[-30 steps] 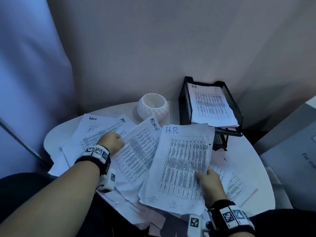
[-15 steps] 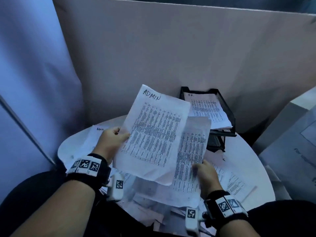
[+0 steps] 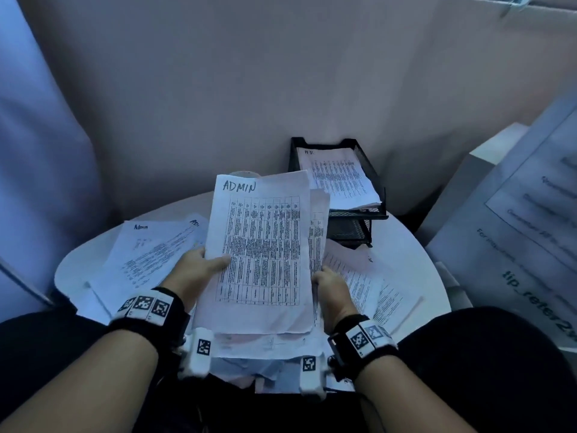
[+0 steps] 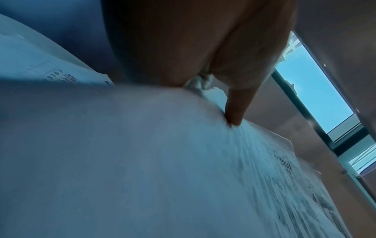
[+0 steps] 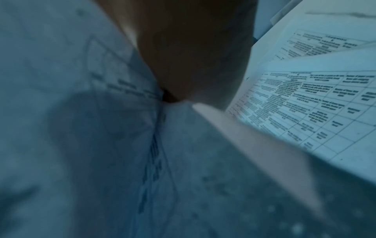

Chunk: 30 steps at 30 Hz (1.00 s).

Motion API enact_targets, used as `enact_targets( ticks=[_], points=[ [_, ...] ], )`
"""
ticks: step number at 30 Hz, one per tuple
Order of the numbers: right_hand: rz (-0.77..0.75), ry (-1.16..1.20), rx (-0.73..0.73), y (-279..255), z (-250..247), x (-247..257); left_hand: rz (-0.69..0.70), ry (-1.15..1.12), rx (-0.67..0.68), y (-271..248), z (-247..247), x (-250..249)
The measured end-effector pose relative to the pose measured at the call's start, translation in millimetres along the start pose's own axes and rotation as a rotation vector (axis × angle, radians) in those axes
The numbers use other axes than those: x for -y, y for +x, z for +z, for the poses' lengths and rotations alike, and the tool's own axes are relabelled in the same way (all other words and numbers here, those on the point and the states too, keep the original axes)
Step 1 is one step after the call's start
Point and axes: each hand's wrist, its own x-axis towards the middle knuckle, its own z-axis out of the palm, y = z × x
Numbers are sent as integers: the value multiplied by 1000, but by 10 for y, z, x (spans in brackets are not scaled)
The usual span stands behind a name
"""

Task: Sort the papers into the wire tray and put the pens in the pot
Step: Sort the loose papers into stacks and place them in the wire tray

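Note:
A stack of printed sheets with "ADMIN" written on top (image 3: pixel 262 251) is held upright over the round table. My left hand (image 3: pixel 203 265) grips its left edge, thumb across the front page (image 4: pixel 234 111). My right hand (image 3: pixel 327 285) holds the right edge, where another sheet sticks out behind. The black wire tray (image 3: pixel 368 210) stands at the back right, its upper tier holding papers marked "H.R." (image 3: pixel 337 179). Only the rim of the white pot (image 3: pixel 245 174) shows behind the held stack. No pens are visible.
Loose sheets marked "Admin" (image 3: pixel 150 251) lie on the left of the white table (image 3: pixel 415 264), more printed sheets (image 3: pixel 368 285) on the right. A beige partition stands behind. A white box with a printed label (image 3: pixel 515 239) stands at the right.
The ADMIN sheet was lifted off the table and swung upright. The H.R. sheet in my right hand came up behind it, and both hands now hold them together as one stack.

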Motion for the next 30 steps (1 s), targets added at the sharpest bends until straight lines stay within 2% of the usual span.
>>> enact_targets(
  ticks=[3, 5, 8, 10, 12, 17, 20, 25, 30],
  points=[
    [-4, -111, -51, 59, -114, -30, 3, 124, 0, 11, -4, 23],
    [13, -225, -228, 148, -290, -136, 37, 170, -52, 38, -34, 17],
    [118, -331, -551, 275, -625, -306, 60, 192, -116, 70, -94, -9],
    [198, -375, -661, 336, -826, -388, 65, 194, -134, 94, -135, -11],
    [246, -364, -667, 369, -920, -422, 57, 187, -142, 111, -163, 0],
    [240, -395, -672, 572, -1073, -675, 59, 196, -142, 53, -142, -21],
    [194, -382, -738, 374, -981, -551, 54, 192, -142, 38, -152, -16],
    [-29, -460, -778, 259, -924, -345, 58, 227, -159, 18, -179, -6],
    [-300, -615, -670, 139, -812, 3, 65, 262, -179, 29, -203, 12]
  ],
)
